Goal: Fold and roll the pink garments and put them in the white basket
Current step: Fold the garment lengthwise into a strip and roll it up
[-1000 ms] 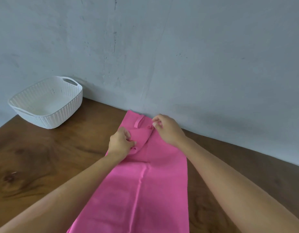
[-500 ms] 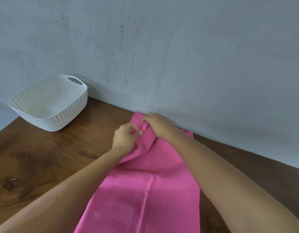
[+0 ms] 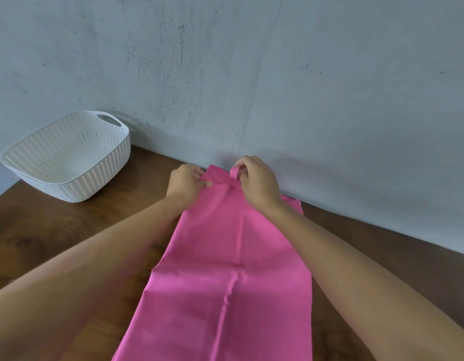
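So, the wooden table (image 3: 56,243) is covered down its middle by the pink garment (image 3: 225,282), which is laid flat with its long axis running from the grip straight back toward the person, the gripped end up against the wall. It's judged to be thin, light, floppy cloth (a crease can be seen down the centre), so it'd likely sag and slip if lifted from one point. It's better taken at both far corners, or rolled flat against the table. The white basket (image 3: 95,178) is parked well off to the left of the grip. The garment's far left corner is pinched by the left hand (image 3: 185,185), fingers curled onto the cloth. Just right of that, the right hand (image 3: 257,183) is closed round a small strap loop (image 3: 234,174).
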